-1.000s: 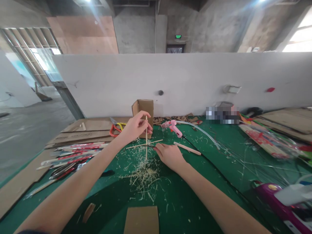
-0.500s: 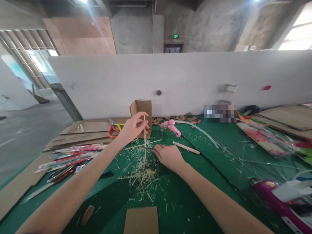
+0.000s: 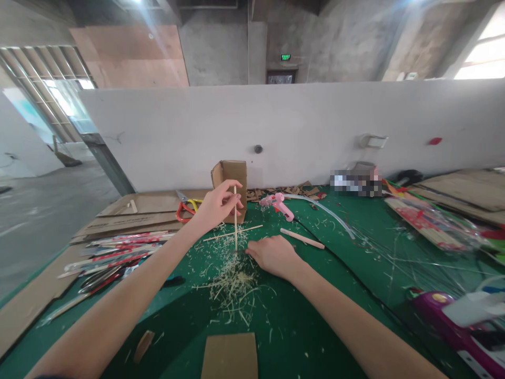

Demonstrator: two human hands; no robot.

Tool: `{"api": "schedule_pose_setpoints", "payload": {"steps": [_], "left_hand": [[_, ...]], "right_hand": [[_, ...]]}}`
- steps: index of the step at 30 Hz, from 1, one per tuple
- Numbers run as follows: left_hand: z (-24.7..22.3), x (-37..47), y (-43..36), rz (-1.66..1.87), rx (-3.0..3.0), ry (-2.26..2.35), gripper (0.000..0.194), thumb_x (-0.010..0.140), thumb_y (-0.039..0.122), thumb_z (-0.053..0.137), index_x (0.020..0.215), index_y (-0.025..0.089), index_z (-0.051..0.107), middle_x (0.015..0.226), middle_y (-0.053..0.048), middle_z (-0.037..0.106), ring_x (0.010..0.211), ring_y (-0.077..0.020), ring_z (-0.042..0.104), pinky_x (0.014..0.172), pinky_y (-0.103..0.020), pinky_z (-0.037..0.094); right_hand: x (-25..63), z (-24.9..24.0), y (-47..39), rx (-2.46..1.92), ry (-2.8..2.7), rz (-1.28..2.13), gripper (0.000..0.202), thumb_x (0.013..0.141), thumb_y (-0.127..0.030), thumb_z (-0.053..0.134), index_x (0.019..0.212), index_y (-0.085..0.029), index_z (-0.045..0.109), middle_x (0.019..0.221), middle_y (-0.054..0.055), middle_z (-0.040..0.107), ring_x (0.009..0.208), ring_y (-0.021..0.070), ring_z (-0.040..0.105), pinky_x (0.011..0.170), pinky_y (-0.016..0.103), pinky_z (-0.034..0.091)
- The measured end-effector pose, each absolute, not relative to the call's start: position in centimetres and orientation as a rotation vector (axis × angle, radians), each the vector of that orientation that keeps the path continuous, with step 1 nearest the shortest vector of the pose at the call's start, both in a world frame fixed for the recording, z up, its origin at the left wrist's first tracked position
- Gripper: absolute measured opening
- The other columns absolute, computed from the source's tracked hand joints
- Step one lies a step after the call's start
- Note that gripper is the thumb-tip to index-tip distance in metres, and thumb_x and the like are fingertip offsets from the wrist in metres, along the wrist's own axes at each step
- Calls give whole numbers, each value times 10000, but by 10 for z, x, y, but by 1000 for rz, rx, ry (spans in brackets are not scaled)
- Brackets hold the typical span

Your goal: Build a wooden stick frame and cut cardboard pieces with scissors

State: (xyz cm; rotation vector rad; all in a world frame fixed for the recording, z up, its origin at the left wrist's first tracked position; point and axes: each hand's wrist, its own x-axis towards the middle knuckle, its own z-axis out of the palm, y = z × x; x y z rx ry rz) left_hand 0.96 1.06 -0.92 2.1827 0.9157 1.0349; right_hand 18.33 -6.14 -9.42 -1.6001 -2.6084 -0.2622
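Note:
My left hand [image 3: 225, 202] pinches a thin wooden stick [image 3: 235, 226] near its top and holds it upright over the table. Closed low beside the stick's lower end is my right hand [image 3: 272, 253]. A thin dark blade-like tool [image 3: 242, 251] pokes out from its fingertips towards the stick; most of it is hidden. Below both hands lies a heap of pale wood shavings [image 3: 232, 284]. Another thin stick [image 3: 252, 229] lies crosswise behind the upright one. A folded cardboard piece [image 3: 235, 173] stands just behind my left hand.
Scissors [image 3: 184, 208] and packaged sticks [image 3: 118, 255] lie to the left. A pink glue gun [image 3: 281, 205], its black cord and a knife-like wooden handle [image 3: 303, 238] are right of centre. A cardboard square [image 3: 229, 358] lies in front; a purple device [image 3: 437, 310] stands at right.
My right hand has slid slightly down along the stick with the dark tool, towards the stick's lower end. My left hand stays nearly in place, still holding the stick upright.

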Motion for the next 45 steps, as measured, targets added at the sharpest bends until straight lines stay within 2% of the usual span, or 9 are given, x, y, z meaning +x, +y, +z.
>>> {"api": "schedule_pose_setpoints", "payload": {"steps": [5,11,19,28,35,40,45], "left_hand": [[-9,10,9,1034,2176,911,253,871,362,438,1088,232,442,755,-28,654,589,-142,649,592,-250,517],[-9,11,7,1029,2174,913,259,879,356,423,1109,238,435,775,-32,661,598,-139,647,603,-253,512],[-10,10,9,1017,2181,924,258,869,317,414,1114,234,421,805,-34,672,600,-131,647,598,-241,517],[-9,11,4,975,2164,837,255,887,306,386,1132,235,397,896,-53,674,622,-130,664,566,-210,530],[-10,12,3,942,2053,792,272,872,295,401,1135,227,387,933,-86,666,666,-146,668,546,-199,549],[-7,11,1,922,2060,780,254,880,304,388,1125,239,379,940,-75,653,690,-151,667,568,-217,555],[-7,9,6,899,2058,777,245,889,312,382,1122,239,364,916,-77,653,687,-150,663,578,-217,549]], "right_hand": [[182,-98,-64,-1569,-2560,-336,339,962,-393,285,906,-218,570,767,33,689,653,187,645,541,237,344],[183,-95,-60,-1669,-2336,-425,420,977,-385,206,930,-210,585,791,57,684,648,182,644,517,235,300],[181,-91,-61,-1723,-2422,-295,357,970,-390,240,971,-223,555,700,37,676,607,192,642,512,236,332],[183,-99,-65,-1681,-2543,-291,381,969,-410,250,910,-222,575,756,53,685,693,189,655,564,240,366],[187,-98,-60,-1745,-2311,-410,415,978,-402,195,948,-211,563,763,48,687,636,175,646,512,239,306],[189,-105,-59,-1712,-2466,-389,371,973,-401,250,901,-222,567,720,36,684,645,190,651,519,241,312],[188,-97,-58,-1748,-2320,-466,431,982,-388,171,960,-205,561,770,72,688,635,187,647,514,241,313]]}}
